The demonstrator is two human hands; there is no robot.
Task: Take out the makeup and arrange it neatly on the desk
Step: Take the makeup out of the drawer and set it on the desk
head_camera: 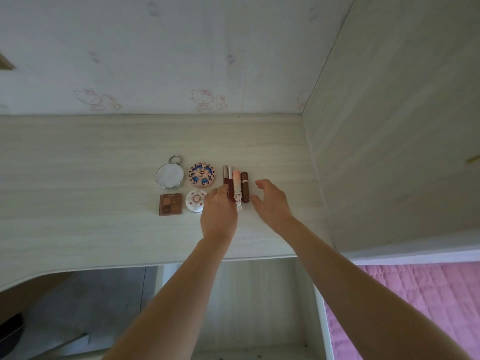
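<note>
Lipsticks (237,187) lie in a row; left hand (219,211) touches them, right hand (271,203) spread beside. Squeeze gently, aligning ends.

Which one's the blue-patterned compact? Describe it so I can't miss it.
On the pale desk, find the cluster left of the left hand. The blue-patterned compact sits in its far row, right of the round mirror; no neighbour has blue petals.

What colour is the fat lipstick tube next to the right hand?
Dark brown, with a thin shiny band around its middle. The lipstick tube shows in the head view.
</note>
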